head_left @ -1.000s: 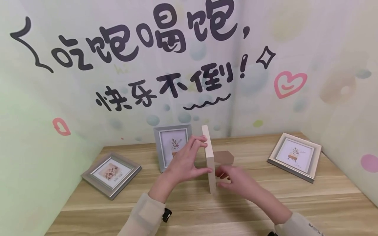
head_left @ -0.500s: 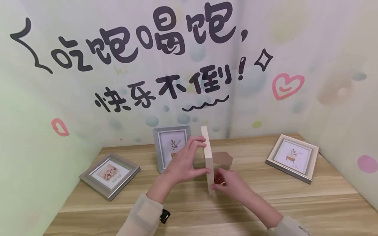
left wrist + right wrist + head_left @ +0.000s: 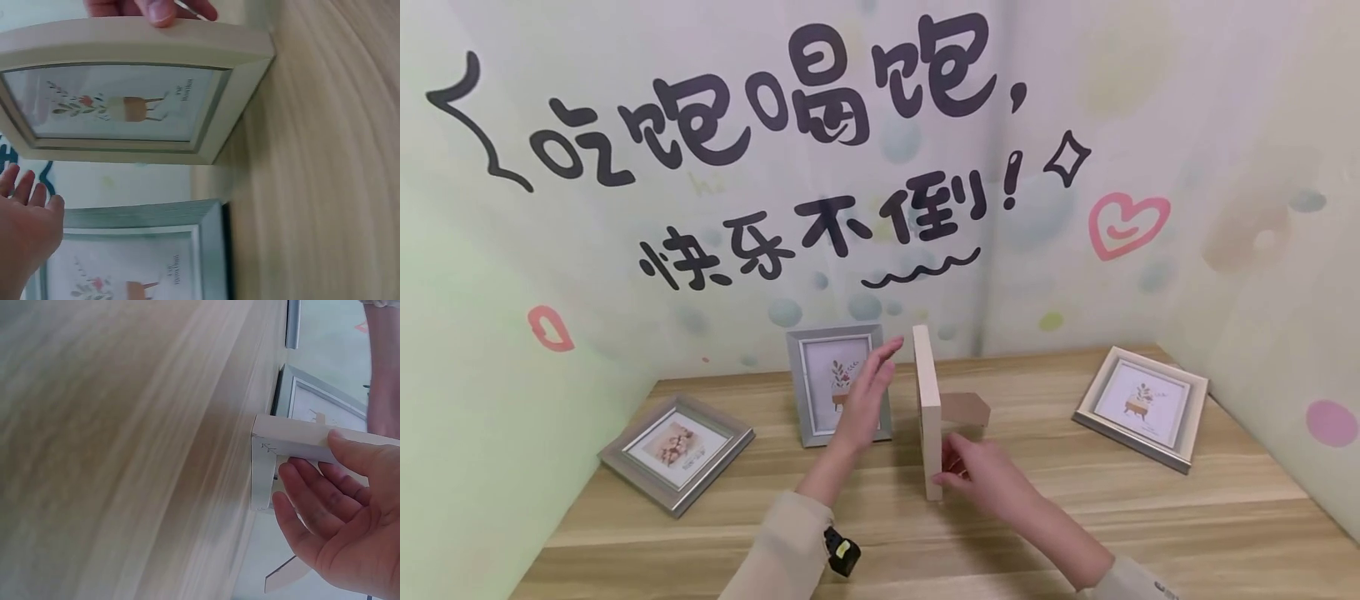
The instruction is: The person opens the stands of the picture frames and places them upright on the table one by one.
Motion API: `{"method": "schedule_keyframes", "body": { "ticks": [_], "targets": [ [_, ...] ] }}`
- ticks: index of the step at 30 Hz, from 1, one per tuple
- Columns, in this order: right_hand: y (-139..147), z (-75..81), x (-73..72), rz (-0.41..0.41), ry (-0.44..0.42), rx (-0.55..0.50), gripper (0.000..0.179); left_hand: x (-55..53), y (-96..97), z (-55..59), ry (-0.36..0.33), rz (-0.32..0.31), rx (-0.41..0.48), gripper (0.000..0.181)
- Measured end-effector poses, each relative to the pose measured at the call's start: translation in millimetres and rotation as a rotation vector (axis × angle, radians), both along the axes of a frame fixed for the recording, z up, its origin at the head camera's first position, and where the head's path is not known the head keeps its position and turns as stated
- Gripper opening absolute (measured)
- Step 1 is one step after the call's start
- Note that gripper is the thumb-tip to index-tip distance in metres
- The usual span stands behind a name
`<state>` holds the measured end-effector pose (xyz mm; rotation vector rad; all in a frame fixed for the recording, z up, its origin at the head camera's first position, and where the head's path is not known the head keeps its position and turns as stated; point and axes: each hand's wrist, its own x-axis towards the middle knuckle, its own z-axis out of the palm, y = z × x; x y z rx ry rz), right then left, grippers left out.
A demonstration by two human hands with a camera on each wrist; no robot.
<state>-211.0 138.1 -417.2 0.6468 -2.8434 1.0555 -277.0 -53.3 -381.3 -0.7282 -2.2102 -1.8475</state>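
A cream picture frame [image 3: 931, 425] stands upright on the table, edge-on in the head view, with its brown stand [image 3: 967, 408] folded out to the right. My right hand [image 3: 988, 479] pinches its near side. In the right wrist view the thumb [image 3: 350, 453] lies on the outer edge, with fingers curled behind. My left hand [image 3: 863, 408] is left of this frame, apart from it, its fingers extended. The left wrist view shows the frame's front [image 3: 231, 112], with a plant print. A grey-blue picture frame [image 3: 799, 392] stands behind my left hand, which partly covers it.
On the left of the wooden table [image 3: 850, 542] lies a bronze-grey picture frame [image 3: 632, 462]. A champagne-coloured picture frame [image 3: 1097, 396] lies on the right. A printed wall [image 3: 1037, 275] rises along the table's back edge, with side walls left and right.
My left hand has let go of the cream frame and moved left, its fingers straightening. My right hand has closed in on the frame's near side and taken hold. The frame stays upright.
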Motion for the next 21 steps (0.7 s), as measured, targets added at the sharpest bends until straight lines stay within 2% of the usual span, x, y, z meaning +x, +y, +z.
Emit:
{"method": "schedule_keyframes", "body": {
  "ticks": [2,5,11,16,21],
  "targets": [
    [1.0,0.0,0.4,0.009,0.009,-0.004,0.023,-3.1,5.1,-5.9,-0.074,0.029,-0.012,0.051],
    [3.4,0.3,0.5,0.022,0.03,-0.005,0.027,-6.3,12.2,-13.6,-0.146,0.053,-0.069,0.058],
    [6.4,-0.3,0.9,0.025,0.067,0.019,0.034,-12.0,22.9,-30.1,-0.218,0.074,-0.193,0.063],
    [8.1,-1.4,1.5,0.009,0.081,0.04,0.035,-17.0,25.7,-42.4,-0.244,0.058,-0.202,0.059],
    [15.3,-2.1,1.8,0.023,0.065,0.024,0.038,-19.8,25.7,-50.8,-0.21,0.056,-0.214,0.049]
  ]
}}
